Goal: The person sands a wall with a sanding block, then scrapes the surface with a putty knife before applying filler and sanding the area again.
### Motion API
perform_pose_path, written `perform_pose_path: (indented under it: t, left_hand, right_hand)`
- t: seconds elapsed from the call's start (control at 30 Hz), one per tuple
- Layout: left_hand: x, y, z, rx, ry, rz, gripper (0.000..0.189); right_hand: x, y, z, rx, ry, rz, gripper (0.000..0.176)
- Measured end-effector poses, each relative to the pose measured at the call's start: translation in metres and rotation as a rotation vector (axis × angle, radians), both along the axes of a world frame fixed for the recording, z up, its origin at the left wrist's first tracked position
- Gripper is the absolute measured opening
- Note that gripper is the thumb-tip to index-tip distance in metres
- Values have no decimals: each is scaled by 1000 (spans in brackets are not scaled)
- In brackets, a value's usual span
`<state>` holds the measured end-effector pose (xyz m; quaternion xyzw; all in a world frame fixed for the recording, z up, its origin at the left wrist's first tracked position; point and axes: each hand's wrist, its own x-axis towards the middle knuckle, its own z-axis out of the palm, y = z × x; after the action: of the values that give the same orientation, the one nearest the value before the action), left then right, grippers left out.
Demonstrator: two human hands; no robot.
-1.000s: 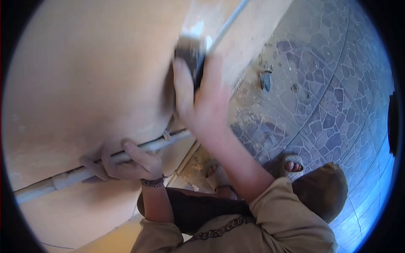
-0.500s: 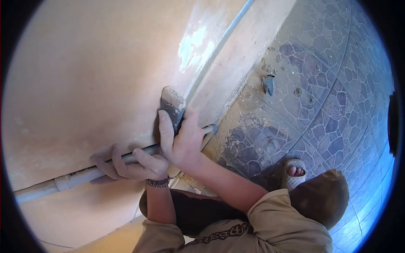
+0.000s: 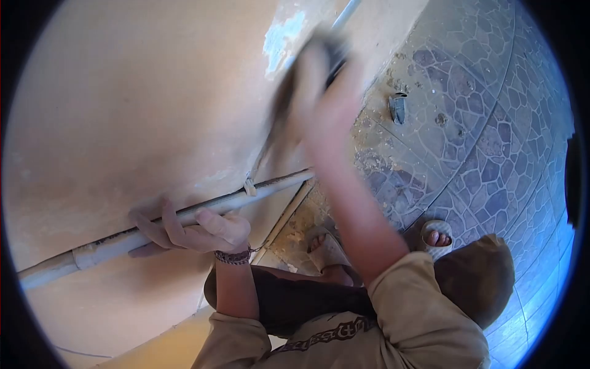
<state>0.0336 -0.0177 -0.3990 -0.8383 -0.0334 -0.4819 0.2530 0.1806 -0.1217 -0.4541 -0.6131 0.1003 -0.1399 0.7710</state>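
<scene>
Here, left hand (image 3: 190, 230): is clenching round the pale pipe (image 3: 258, 189), fingers curling over it and thumb lying along its near side
pipe: is running low along the wall (image 3: 123, 111), from the lower left edge up towards the middle, with a small clip sitting on it just right of the hand
right hand (image 3: 322, 83): is showing only as a smear (motion blur is hiding the fingers), raised high against the wall and grasping a dark block (image 3: 337, 50)
dark block: is sitting at the top of the right hand, either touching the wall or just beside it; which, I cannot tell
white patch (image 3: 279, 34): is showing on the peach wall just left of the block
thinner pipe (image 3: 347, 11): is climbing the wall to the top edge, beside the block
bracelet (image 3: 232, 256): is circling the left wrist
floor (image 3: 491, 154): is spreading out to the right in grey stone-pattern tiles, dusty near the wall
feet: 2 sandals (image 3: 435, 237) are standing on the tiles below the right arm
</scene>
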Motion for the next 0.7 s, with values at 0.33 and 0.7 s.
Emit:
perform_pose_path:
  t: [0.33,0.7]
  left_hand:
    - [-1,-5,1,15,19,4,40]
    - [-13,6,-2,24,123,2,50]
  right_hand:
    - [-60,23,2,96,77,88,38]
    - [-71,28,4,32,4,148,42]
